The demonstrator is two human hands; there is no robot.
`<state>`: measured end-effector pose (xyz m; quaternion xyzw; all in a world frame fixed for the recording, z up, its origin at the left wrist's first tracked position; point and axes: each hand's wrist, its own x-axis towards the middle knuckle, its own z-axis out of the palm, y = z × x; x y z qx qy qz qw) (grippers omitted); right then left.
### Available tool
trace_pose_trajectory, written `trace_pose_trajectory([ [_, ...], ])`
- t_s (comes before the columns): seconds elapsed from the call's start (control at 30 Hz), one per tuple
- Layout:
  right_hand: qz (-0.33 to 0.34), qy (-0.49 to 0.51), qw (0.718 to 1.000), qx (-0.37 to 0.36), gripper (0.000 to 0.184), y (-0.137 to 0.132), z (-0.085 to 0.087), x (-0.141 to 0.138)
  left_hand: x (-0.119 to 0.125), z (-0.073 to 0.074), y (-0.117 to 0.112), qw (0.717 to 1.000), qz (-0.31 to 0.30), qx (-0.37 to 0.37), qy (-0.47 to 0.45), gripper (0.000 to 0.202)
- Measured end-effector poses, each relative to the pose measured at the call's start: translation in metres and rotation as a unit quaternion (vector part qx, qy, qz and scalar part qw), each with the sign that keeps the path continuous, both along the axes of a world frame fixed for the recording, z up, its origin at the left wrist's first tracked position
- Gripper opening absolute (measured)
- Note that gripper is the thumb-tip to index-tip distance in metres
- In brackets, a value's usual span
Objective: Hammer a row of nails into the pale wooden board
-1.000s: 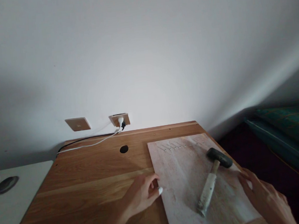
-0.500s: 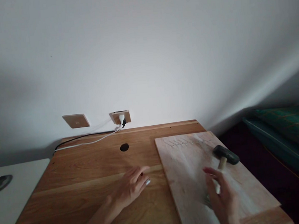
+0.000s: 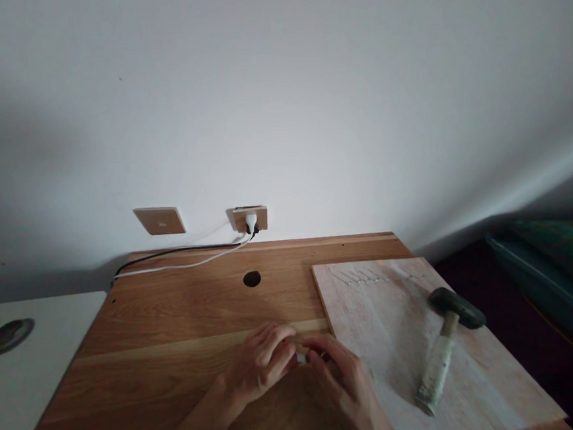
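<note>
My left hand (image 3: 259, 366) lies on the wooden desk (image 3: 176, 332) with its fingers curled down. My right hand (image 3: 345, 385) reaches in from the right, and its fingertips meet the left fingertips just off the left edge of a pale wooden board (image 3: 375, 314). A small white thing (image 3: 300, 358) shows where the fingers meet; I cannot tell what it is or which hand has it. A hammer (image 3: 446, 351) with a black head and a pale worn handle lies on the board, apart from both hands. Several nails (image 3: 365, 275) stand in a row near the board's far edge.
The board covers the desk's right side, up to the right edge. A round cable hole (image 3: 252, 279) sits toward the back. Black and white cables (image 3: 180, 259) run along the back edge to a wall socket (image 3: 250, 218). A white surface (image 3: 24, 372) adjoins on the left.
My right hand left the board's right side, passed over the hammer handle and came left to my left fingertips. My left hand let go of the board's edge. The hammer stayed on the board.
</note>
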<state>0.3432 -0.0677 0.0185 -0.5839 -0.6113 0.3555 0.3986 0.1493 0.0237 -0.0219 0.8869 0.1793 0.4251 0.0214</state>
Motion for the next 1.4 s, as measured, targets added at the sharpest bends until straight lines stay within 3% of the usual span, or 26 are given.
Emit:
trace_pose_trajectory([
  [0.1, 0.03, 0.002, 0.999, -0.023, 0.025, 0.0, 0.001, 0.0, 0.001, -0.002, 0.001, 1.0, 0.001, -0.007, 0.0, 0.013],
  [0.37, 0.071, -0.034, 0.997, 0.002, 0.032, -0.003, -0.004, 0.001, 0.0, -0.009, 0.001, 0.999, 0.019, -0.03, 0.01, 0.006],
  [0.7, 0.031, -0.041, 0.999, -0.014, 0.028, -0.002, -0.004, -0.001, 0.0, -0.007, 0.0, 0.999, 0.018, -0.039, 0.022, 0.008],
  [1.07, 0.063, -0.061, 0.996, -0.013, 0.028, -0.003, -0.003, 0.0, 0.0, -0.007, -0.001, 0.999, 0.016, -0.03, 0.03, 0.012],
  [1.27, 0.006, -0.101, 0.994, 0.05, 0.03, -0.012, -0.013, 0.005, 0.001, -0.015, 0.002, 0.998, 0.036, -0.043, -0.008, 0.02],
  [1.4, -0.069, -0.148, 0.979, 0.125, 0.027, -0.028, -0.016, 0.032, 0.001, -0.016, 0.004, 0.997, 0.039, -0.067, -0.006, 0.016],
])
